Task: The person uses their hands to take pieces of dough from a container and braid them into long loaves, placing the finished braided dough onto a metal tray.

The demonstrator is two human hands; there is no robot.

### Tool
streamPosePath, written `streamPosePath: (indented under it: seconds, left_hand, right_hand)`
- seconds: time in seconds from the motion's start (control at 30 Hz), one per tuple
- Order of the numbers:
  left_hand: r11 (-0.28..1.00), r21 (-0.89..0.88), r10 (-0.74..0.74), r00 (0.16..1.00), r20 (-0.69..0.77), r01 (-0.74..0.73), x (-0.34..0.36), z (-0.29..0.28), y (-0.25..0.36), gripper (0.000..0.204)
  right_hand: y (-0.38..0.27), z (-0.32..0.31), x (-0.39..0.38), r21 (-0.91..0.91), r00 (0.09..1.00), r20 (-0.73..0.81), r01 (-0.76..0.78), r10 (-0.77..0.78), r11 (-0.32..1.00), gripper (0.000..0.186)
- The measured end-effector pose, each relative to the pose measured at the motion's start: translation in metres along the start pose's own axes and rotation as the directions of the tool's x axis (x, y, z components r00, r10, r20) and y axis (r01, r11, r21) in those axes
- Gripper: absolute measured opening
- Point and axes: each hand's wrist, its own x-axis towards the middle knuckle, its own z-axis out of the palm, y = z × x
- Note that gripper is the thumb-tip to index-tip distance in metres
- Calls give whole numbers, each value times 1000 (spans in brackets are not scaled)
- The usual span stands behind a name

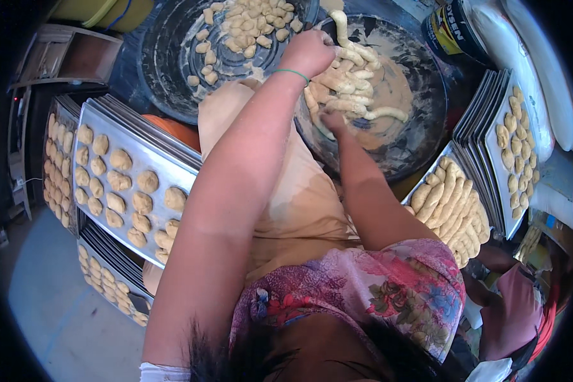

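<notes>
In the right dark round tub (pixel 414 146), dusted with flour, lies a pile of pale dough ropes (pixel 356 86). My left hand (pixel 309 54), a green band at its wrist, reaches over the tub's upper left rim beside an upturned rope, its fingers curled; whatever they hold is hidden. Lower down, my right hand (pixel 334 122) has its fingers closed on a dough rope (pixel 315 108) at the pile's lower left. The left tub (pixel 162 73) holds several cut dough pieces (pixel 248 28).
Stacked metal trays (pixel 95 118) with dough balls flank me on the left; more stacks (pixel 487 108) stand on the right, near a tray of dough ropes (pixel 445 204). A bucket (pixel 452 35) and white sacks (pixel 535 76) sit top right. Another person (pixel 509 312) in pink is at lower right.
</notes>
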Motion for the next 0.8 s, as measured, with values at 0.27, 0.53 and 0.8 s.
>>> streamPosePath:
  seconds: [0.27, 0.53, 0.8]
  left_hand:
    - [999, 10, 32, 999, 13, -32, 0, 2, -3, 29]
    - [999, -30, -27, 999, 26, 28, 5, 3, -8, 32]
    - [1000, 2, 2, 1000, 11, -2, -1, -1, -1, 32]
  right_hand:
    - [-36, 13, 27, -262, 984, 138, -77, 116, 962, 46]
    - [-115, -65, 5, 813, 885, 174, 118, -431, 570, 39]
    - [-40, -54, -23, -392, 917, 393, 103, 65, 914, 35]
